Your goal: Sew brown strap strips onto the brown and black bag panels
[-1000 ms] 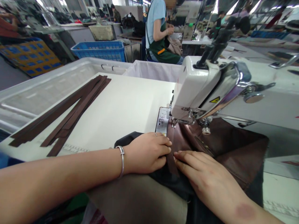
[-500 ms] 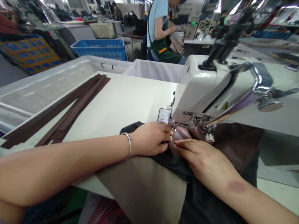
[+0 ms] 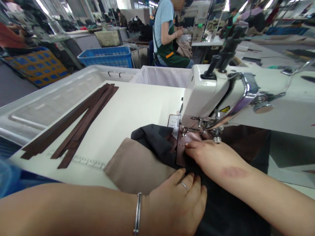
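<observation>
A white sewing machine (image 3: 188, 101) stands over a piece of work made of brown leather-like material (image 3: 180, 150), black cloth (image 3: 155, 141) and taupe cloth (image 3: 137, 164). A narrow brown strip lies under the presser foot (image 3: 184, 131). My right hand (image 3: 211, 157) rests beside that strip, fingertips close to the foot, fingers laid out on the material. Nearer to me, my left hand (image 3: 177, 203), with a ring and a bracelet, lies over the black and taupe cloth, fingers extended. The undersides of both hands are hidden.
Several brown strips (image 3: 83, 124) lie on the white table (image 3: 137, 98) at left, near a printed ruler scale (image 3: 90, 162). Beyond the table edge are a translucent tub (image 3: 61, 87), a white-lined bin (image 3: 162, 74) and a blue basket (image 3: 105, 57). A co-worker (image 3: 167, 36) sits behind.
My left hand has drawn back from the presser foot towards me, uncovering the black cloth and the brown strip. My right hand stays near the foot. The taupe cloth now shows further up the table.
</observation>
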### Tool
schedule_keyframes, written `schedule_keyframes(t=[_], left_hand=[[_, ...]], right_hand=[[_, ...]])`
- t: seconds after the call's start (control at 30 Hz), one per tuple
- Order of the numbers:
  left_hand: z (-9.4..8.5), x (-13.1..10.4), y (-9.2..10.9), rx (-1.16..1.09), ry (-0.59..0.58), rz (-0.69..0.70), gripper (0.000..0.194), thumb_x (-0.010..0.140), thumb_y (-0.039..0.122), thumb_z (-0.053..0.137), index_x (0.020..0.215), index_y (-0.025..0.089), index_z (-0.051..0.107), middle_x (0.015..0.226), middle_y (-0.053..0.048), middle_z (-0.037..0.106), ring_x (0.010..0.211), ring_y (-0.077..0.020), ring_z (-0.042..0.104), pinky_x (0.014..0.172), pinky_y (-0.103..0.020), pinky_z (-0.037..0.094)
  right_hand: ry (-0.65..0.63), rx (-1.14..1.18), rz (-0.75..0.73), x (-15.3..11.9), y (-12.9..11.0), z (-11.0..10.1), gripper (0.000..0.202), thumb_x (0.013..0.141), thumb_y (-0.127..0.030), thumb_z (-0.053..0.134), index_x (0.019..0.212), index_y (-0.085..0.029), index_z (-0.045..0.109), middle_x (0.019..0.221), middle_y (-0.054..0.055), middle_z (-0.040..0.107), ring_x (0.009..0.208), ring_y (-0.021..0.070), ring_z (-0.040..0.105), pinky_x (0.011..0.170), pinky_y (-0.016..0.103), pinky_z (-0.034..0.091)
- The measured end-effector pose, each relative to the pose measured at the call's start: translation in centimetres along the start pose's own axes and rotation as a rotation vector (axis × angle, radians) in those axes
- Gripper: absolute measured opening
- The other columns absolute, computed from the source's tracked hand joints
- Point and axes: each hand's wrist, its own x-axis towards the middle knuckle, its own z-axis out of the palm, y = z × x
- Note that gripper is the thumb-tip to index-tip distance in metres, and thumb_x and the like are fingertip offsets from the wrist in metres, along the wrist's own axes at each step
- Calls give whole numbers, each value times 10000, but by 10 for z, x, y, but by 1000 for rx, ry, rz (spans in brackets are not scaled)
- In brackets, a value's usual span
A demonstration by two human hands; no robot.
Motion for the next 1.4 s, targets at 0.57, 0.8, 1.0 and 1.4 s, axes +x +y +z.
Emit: schedule_keyframes(t=[0.57,0.8,1.0,1.4], left_hand=[[-73,-22,-82,-358,-121,-247,267,854,162,403,992,153,631,1005,-71,628,959,-195,569,880,-315,458],[-15,8,-109,-97,-262,-257,360,858,425,581,1076,144,635,1068,-104,582,890,-238,593,792,-362,497],[1,12,-110,-106,-115,-156,376,896,408,532,1185,177,601,1132,-87,587,1069,-243,522,942,-374,418],[3,30,-123,-234,-83,-267,231,764,185,581,990,206,623,1020,-27,620,1011,-209,557,849,-329,426]], right_hand=[[-58,86,76,-8,-6,-4,120,872,-182,574,854,-229,683,885,10,657,867,214,616,853,371,482],[136,174,50,-13,-1,11,312,891,-234,549,1196,-174,571,1144,80,616,1116,259,534,953,430,426],[187,270,131,-10,1,16,245,893,-266,514,1097,-165,606,1060,82,634,1017,241,576,913,403,449],[262,314,241,-6,7,28,224,867,-177,490,1003,-227,661,997,51,646,967,231,588,869,370,465]])
